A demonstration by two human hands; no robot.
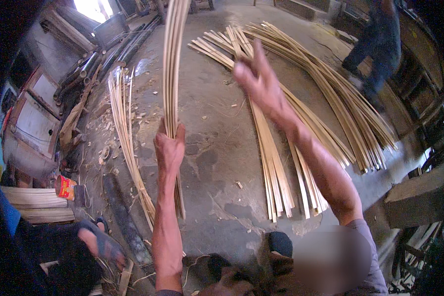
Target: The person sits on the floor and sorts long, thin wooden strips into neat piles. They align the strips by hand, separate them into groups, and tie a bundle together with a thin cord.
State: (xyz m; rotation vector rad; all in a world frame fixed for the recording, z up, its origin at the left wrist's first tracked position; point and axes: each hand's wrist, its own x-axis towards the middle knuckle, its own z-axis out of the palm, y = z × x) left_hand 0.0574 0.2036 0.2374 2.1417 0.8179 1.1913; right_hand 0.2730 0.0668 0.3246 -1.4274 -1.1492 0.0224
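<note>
Your left hand (pixel 169 148) is clenched around a bundle of thin bamboo strips (pixel 171 59), whose long axis runs nearly straight up and away from your fist, with short ends hanging below it toward the concrete floor (pixel 217 128). Your right hand (pixel 255 79) is raised, blurred and holding nothing, fingers loosely spread, off to the right of the bundle and well apart from it, so the left is the nearer hand. Low at your left stands a small red-and-yellow can (pixel 64 187); farther out, flat bamboo slats (pixel 301 138) fan across the floor.

Stained concrete floor (pixel 222 163); bright, perhaps open, doorway (pixel 91 7).
</note>
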